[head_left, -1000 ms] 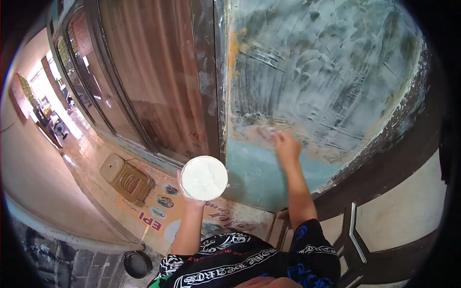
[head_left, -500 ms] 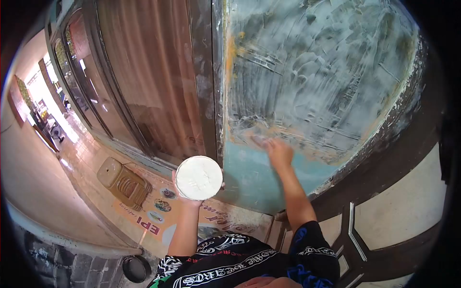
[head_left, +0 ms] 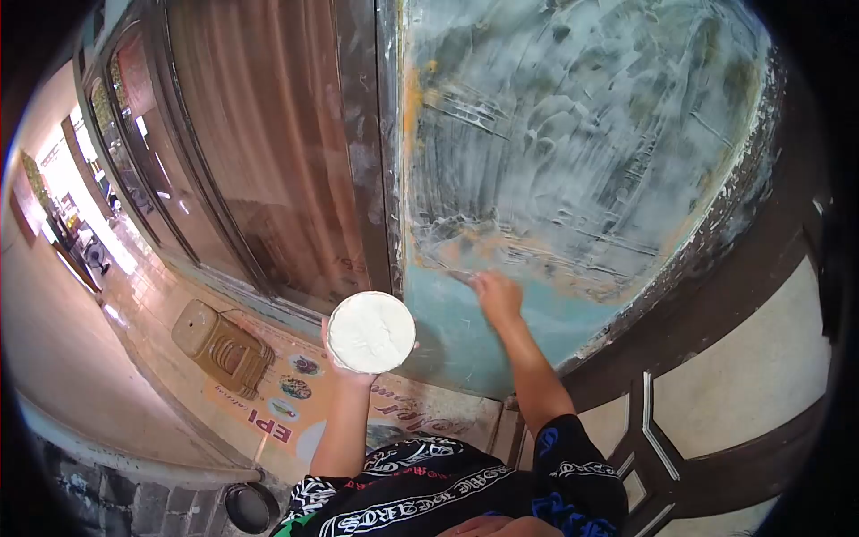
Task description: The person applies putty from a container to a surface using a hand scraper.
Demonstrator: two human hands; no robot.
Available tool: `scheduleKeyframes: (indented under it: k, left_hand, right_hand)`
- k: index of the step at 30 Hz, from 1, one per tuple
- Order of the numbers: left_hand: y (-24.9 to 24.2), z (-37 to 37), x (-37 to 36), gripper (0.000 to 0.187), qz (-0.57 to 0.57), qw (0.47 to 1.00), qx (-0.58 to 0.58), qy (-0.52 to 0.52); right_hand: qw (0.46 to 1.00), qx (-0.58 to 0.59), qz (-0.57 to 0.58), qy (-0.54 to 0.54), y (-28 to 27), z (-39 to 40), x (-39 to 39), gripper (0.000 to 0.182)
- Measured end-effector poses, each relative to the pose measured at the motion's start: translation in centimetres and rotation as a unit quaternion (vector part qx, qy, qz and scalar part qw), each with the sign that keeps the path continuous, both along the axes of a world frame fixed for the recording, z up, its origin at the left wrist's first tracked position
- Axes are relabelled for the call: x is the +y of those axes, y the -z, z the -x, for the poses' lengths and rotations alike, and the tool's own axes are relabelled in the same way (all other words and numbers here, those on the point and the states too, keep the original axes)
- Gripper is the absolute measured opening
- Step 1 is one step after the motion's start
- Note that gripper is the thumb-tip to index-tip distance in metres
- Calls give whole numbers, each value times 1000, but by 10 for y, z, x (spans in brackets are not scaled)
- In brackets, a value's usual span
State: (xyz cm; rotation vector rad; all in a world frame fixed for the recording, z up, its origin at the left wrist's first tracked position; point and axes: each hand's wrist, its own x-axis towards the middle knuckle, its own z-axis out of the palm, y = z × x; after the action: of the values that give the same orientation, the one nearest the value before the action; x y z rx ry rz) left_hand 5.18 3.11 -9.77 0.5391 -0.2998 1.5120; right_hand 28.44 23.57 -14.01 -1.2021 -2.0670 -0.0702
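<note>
Holding the round tub of white putty (head_left: 370,332) in our left hand (head_left: 351,369), our right hand (head_left: 497,295) presses a small blurred tool on the wall panel (head_left: 573,152): above it coated, below it bare blue.

White paste fills the round tub (head_left: 370,332). The wall panel (head_left: 573,152) is teal under whitish smears, orange showing through. Black sleeves (head_left: 429,492) carry white and blue lettering.

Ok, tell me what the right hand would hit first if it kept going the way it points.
The right hand points up and left along the putty-smeared wall panel. Going on, it would likely meet the dark door frame post at the panel's left edge, though depth is hard to judge.
</note>
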Motion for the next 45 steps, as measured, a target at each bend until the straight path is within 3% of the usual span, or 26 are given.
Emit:
scheduleKeyframes:
  k: [4, 7, 9, 10, 11, 13, 16, 18, 19, 21, 23, 25, 27, 29, 30, 31, 32, 36, 39, 40, 43, 45]
  left_hand:
    - [1, 2, -8, 69, 14, 999, 15, -47]
    - [-3, 0, -7, 70, -26, 998, 31, -45]
    - [2, 1, -7, 70, -2, 998, 23, -52]
    - [7, 0, -7, 70, 16, 998, 18, -55]
    - [7, -2, -6, 70, 17, 998, 18, -53]
    - [4, -7, -2, 69, 10, 1000, -11, -18]
    - [6, -10, -5, 68, 33, 999, -1, -34]
    - [9, -14, -6, 68, 17, 999, -15, -24]
    - [13, -14, -7, 76, 49, 995, -92, 9]
    - [19, -15, -9, 94, 111, 961, -243, 73]
    - [19, -22, -9, 94, 112, 961, -244, 66]
    - [25, -26, -7, 95, 174, 969, -175, 11]
    - [19, -38, -14, 92, 131, 965, -224, 46]
    - [39, -41, -9, 86, 208, 974, -10, -88]
    - [41, -43, -11, 81, 228, 968, -1, -108]
    - [40, -45, -15, 81, 230, 967, 1, -110]
    - [40, -48, -19, 81, 234, 964, -1, -124]
    - [45, -56, -39, 79, 242, 957, -17, -161]
    - [59, -53, -52, 78, 269, 942, -77, -186]
    - [59, -55, -56, 76, 269, 940, -82, -195]
    - [49, -67, -65, 72, 262, 940, -77, -204]
    - [45, -76, -70, 72, 268, 935, -76, -219]
  right_hand:
    - [981, 118, -124, 94, -74, -59, 1, 22]
    - [971, 203, -114, 55, -122, -85, -34, 21]
    - [985, 148, -78, 44, -115, -90, -50, 20]
    - [983, 108, -149, 6, -83, -87, -35, 19]
    - [983, 108, -148, 8, -60, -78, -32, 19]
    - [996, 58, -53, -30, -26, -55, -31, 18]
    - [996, 23, -71, 57, -11, -67, -6, 17]
    - [986, 47, -143, 76, -56, -94, -5, 16]
    - [986, 44, -142, 76, -78, -110, -14, 16]
    - [972, 178, -124, 91, -109, -133, -30, 21]
    - [975, 162, -130, 73, -99, -138, -36, 21]
    - [985, 127, -110, 40, -81, -127, -42, 20]
    - [993, 89, -77, -7, -48, -89, -42, 17]
    - [994, 74, -66, -36, -11, -80, -23, 14]
    - [997, 49, -61, -10, 4, -82, -7, 16]
    - [998, 23, -57, 16, 8, -85, 6, 18]
    - [996, 34, -84, 13, -31, -95, -5, 15]
    - [977, 166, -102, 84, -108, -153, -29, 15]
    - [985, 122, -77, 90, -95, -173, -42, 15]
    - [985, 132, -106, 33, -73, -163, -40, 15]
    - [994, 106, -33, -21, -26, -128, -39, 18]
    - [999, -2, -33, -4, -3, -119, -19, 22]
